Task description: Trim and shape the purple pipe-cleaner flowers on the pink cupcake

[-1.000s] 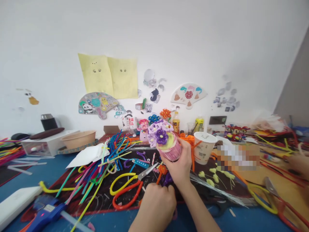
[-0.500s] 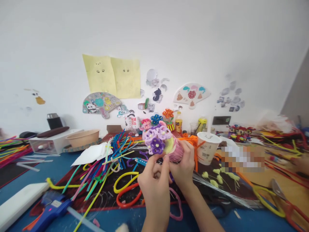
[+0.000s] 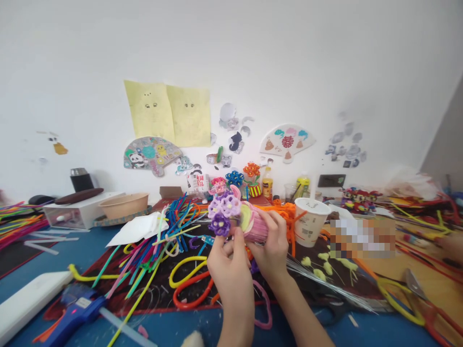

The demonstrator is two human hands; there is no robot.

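My right hand (image 3: 272, 243) is wrapped around a pink fuzzy pot (image 3: 256, 227), tipped on its side with its pale yellow-green top (image 3: 246, 215) facing left. From that end stick out pipe-cleaner flowers (image 3: 229, 205) in light and dark purple with pale centres. My left hand (image 3: 230, 264) is closed just below the dark purple flower (image 3: 220, 225), fingers pinched together at the pot's mouth. What lies between those fingertips is partly hidden, but they seem to grip the flowers' base. Yellow and red pipe-cleaner loops (image 3: 193, 292) lie left of my wrists.
A bundle of coloured pipe cleaners (image 3: 144, 255) spreads over the dark mat. At front left lies a blue glue gun (image 3: 77, 313). A paper cup (image 3: 311, 221) stands right of my hands, with scissors (image 3: 421, 299) at far right. Small finished flower pots (image 3: 255, 191) stand by the wall.
The flowers have swung left and slightly down, and the pot has turned more onto its side, showing more of its pink wall. Both hands keep their hold.
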